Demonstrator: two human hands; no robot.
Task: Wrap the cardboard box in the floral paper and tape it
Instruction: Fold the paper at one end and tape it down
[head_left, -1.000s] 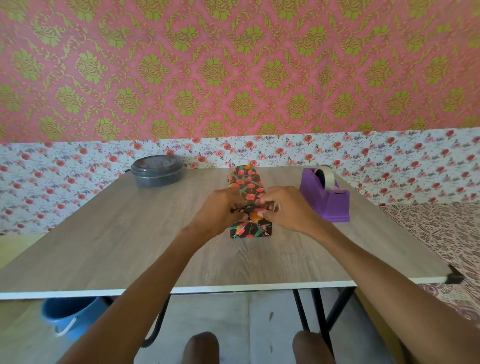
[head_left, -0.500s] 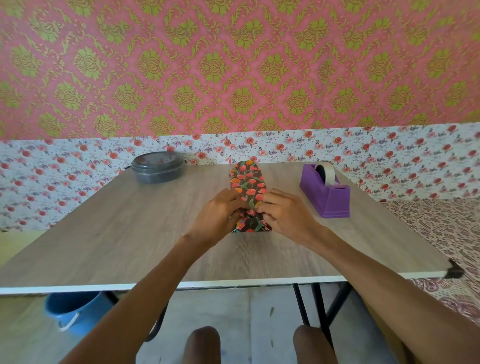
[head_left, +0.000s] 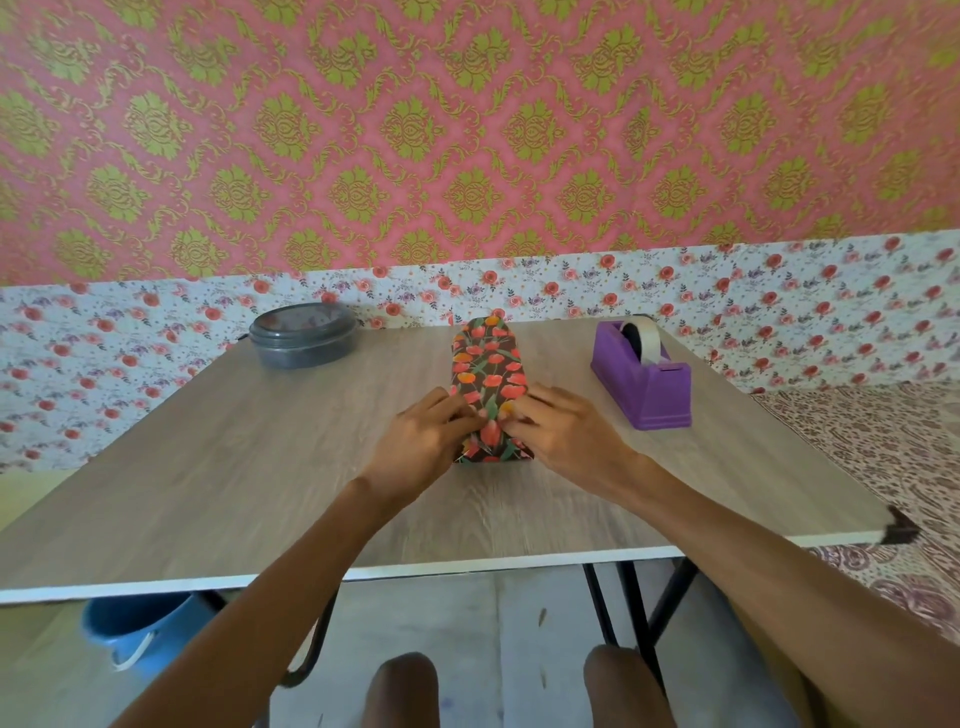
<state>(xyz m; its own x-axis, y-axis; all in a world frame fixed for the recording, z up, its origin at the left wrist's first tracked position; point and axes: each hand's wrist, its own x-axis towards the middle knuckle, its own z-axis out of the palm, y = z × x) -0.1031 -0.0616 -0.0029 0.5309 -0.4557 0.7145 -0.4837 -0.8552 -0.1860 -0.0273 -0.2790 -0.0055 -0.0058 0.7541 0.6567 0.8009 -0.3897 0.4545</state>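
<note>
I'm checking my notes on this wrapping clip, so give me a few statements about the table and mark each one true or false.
1. The left hand and right hand both touch the near end of the wrapped box. True.
2. The purple tape dispenser stands left of the box. False: it stands to its right.
3. The grey lidded container sits at the table's far left. True.
4. The blue bucket stands on the table. False: it is on the floor beneath it.
5. The box shows bare cardboard. False: floral paper covers it.
</note>
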